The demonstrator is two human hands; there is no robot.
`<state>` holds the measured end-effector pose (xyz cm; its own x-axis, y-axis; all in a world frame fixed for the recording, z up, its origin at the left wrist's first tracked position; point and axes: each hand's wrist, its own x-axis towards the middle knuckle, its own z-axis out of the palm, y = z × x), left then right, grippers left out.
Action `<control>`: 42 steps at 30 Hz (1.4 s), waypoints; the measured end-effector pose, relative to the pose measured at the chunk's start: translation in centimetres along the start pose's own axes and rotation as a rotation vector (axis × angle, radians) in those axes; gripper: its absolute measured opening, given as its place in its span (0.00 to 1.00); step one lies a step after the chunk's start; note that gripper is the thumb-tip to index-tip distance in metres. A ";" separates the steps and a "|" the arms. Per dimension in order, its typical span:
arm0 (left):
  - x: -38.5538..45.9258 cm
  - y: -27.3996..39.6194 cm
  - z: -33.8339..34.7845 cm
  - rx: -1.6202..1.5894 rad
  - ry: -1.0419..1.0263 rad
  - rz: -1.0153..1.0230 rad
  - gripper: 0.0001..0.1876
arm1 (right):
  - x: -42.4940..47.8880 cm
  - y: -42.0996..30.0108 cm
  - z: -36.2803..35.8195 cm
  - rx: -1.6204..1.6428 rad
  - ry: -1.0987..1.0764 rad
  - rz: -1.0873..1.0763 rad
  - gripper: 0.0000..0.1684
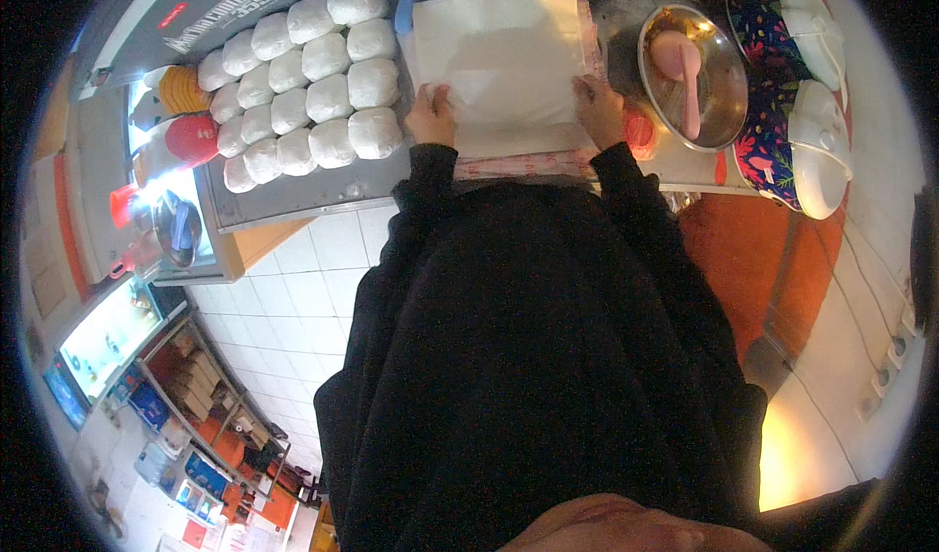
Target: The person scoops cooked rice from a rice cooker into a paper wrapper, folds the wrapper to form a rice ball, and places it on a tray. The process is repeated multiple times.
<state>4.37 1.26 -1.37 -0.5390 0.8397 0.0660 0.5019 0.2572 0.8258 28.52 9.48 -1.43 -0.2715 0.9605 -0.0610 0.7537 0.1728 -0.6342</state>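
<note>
A pale sheet of wrapping paper (513, 68) lies flat on the counter in front of me, on top of more sheets with red print (528, 166). My left hand (431, 114) pinches its left edge with curled fingers. At the right edge my right hand (600, 110) grips the paper the same way. To the left of my left hand sit several white paper-wrapped parcels (328, 97) in close rows. Just beyond my right hand is a small orange-red round item (640, 132), partly hidden.
On the right stands a steel bowl (722, 104) with a pink ladle (689, 90) in it. Past it are two floral-patterned containers (766, 145) with white lids. A blue utensil (406, 2) lies behind the paper. Red (192, 140) and yellow (183, 90) bottles or cups stand at the far left.
</note>
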 end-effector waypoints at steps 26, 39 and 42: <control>-2.0 1.7 4.0 0.352 -0.439 0.395 0.12 | 10.2 -9.4 -0.1 -0.038 -0.513 -0.432 0.15; -1.4 1.8 3.8 -0.034 -0.133 0.435 0.05 | 8.0 -8.7 0.2 -0.010 -0.469 -0.522 0.13; -2.2 2.6 3.1 0.094 -0.150 0.253 0.06 | 2.9 -9.0 0.6 -0.025 -0.344 -0.437 0.09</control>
<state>8.96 1.54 -1.12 -0.2870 0.9420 0.1738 0.6716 0.0685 0.7377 20.62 10.63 3.64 -0.7388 0.6723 -0.0470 0.5397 0.5485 -0.6386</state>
